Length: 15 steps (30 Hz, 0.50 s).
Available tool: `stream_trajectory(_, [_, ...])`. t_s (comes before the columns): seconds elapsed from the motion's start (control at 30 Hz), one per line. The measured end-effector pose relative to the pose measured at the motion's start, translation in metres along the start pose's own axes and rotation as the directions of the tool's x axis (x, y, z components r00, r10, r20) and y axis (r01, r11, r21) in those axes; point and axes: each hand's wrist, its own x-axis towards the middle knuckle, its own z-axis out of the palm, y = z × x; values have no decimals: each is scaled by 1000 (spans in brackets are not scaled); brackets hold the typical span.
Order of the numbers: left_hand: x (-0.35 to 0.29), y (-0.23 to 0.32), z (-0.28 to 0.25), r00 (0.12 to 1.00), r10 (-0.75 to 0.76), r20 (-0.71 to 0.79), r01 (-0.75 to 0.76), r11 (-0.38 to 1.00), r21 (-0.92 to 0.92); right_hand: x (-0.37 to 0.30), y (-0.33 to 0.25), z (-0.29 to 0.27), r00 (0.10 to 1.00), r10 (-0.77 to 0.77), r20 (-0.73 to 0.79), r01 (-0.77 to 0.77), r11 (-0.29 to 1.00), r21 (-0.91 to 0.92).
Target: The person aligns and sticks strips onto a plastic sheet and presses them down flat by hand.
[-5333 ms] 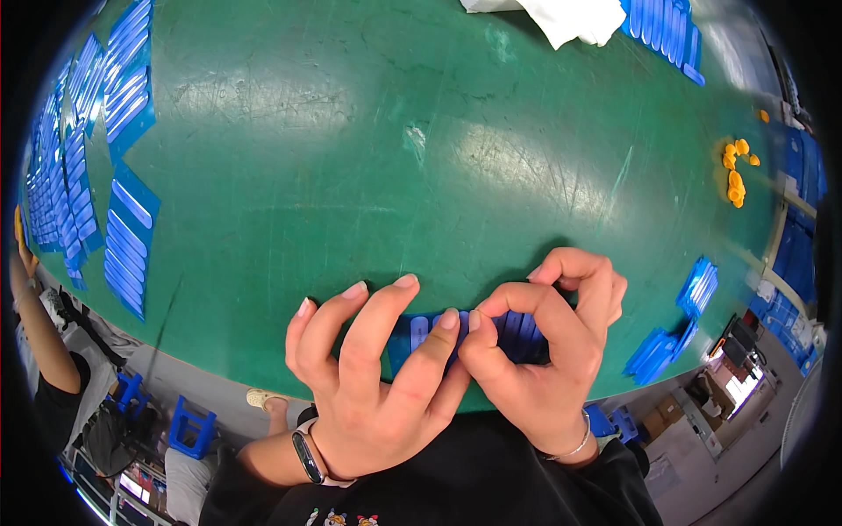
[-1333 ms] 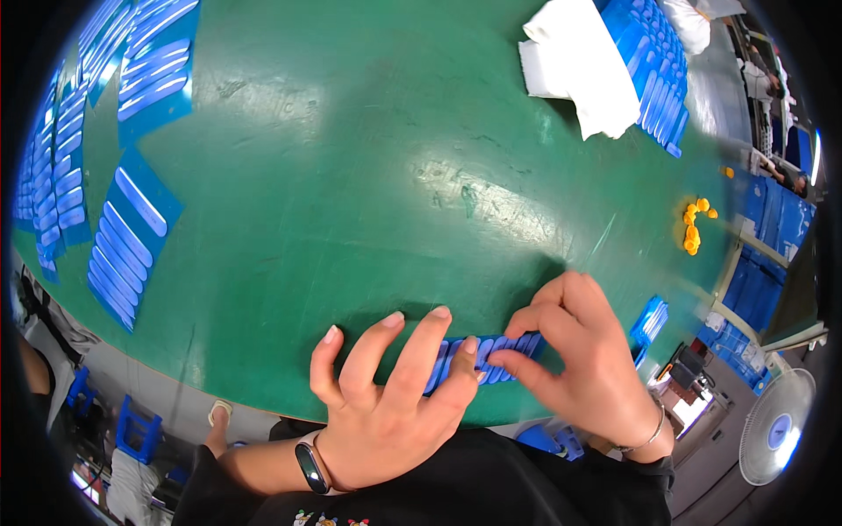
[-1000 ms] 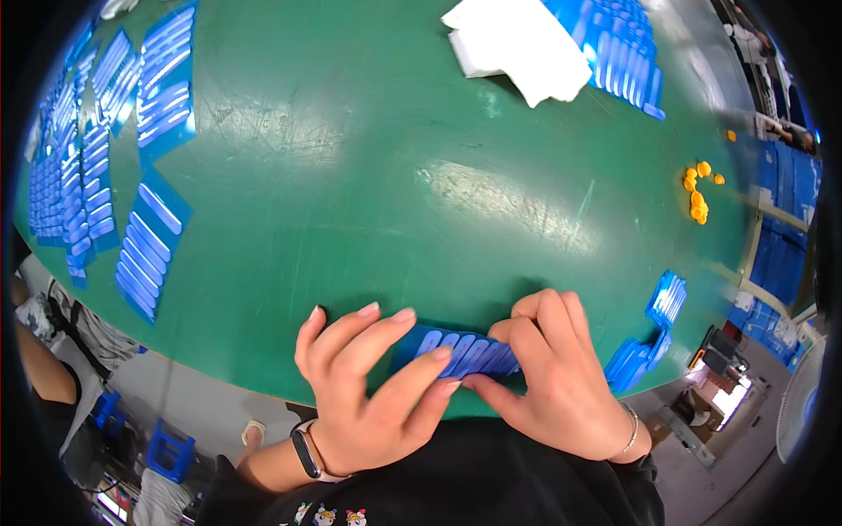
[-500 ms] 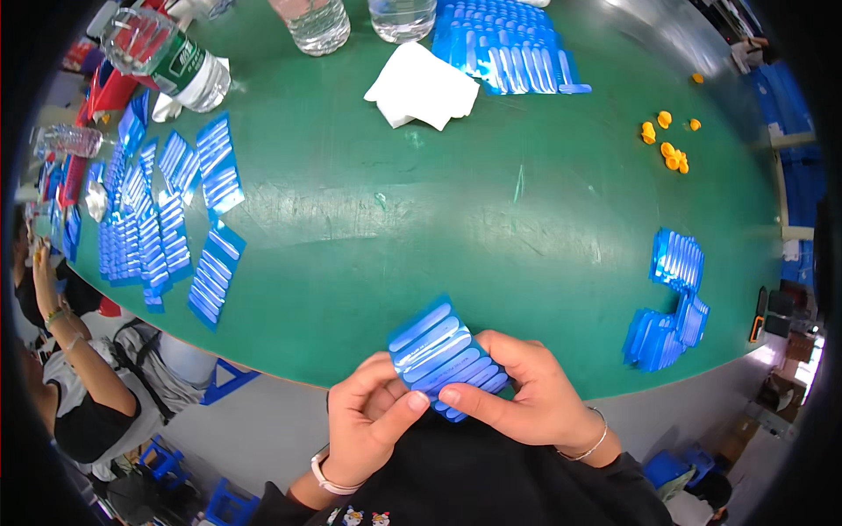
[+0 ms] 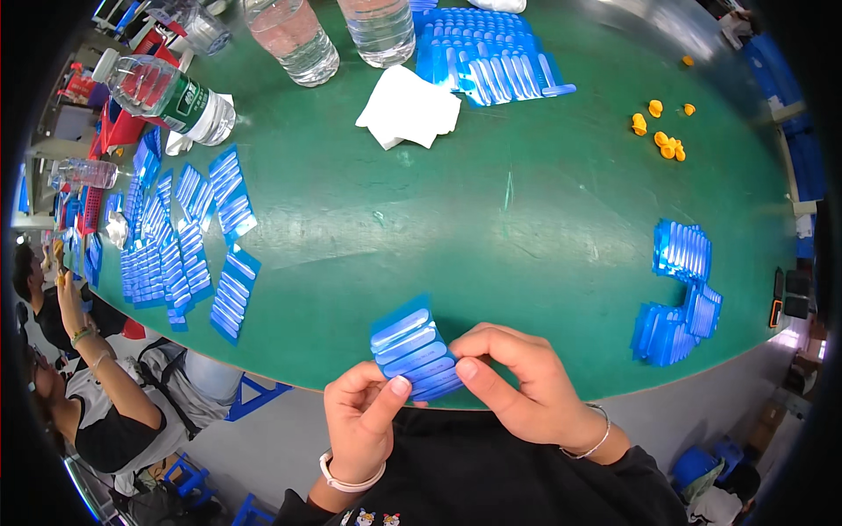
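A blue plastic sheet with a row of long rounded strips is held up over the near edge of the green table. My left hand pinches its lower left part, the thumb lying on top. At its right edge my right hand grips it between thumb and fingers. To the left lie several similar blue strip sheets, spread in overlapping rows. Stacks of the same blue sheets rest at the table's right.
At the back stand clear water bottles, beside a crumpled white tissue and a larger pile of blue sheets. A labelled bottle lies at the far left. Small orange-yellow pieces are scattered at far right. A co-worker sits at left.
The held sheet has shifted slightly left and tilted, and its lower right part is now more covered by my right fingers. My view has turned slightly.
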Motion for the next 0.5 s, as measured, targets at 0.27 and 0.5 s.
stream_trajectory(0.27, [-2,-4,-5,996,91,-3,-88,973,212,6,1,-1,999,-42,29,44,998,-46])
stream_trajectory(0.5, [5,-3,1,992,114,52,-122,972,203,7,8,-6,991,87,102,-106,976,190])
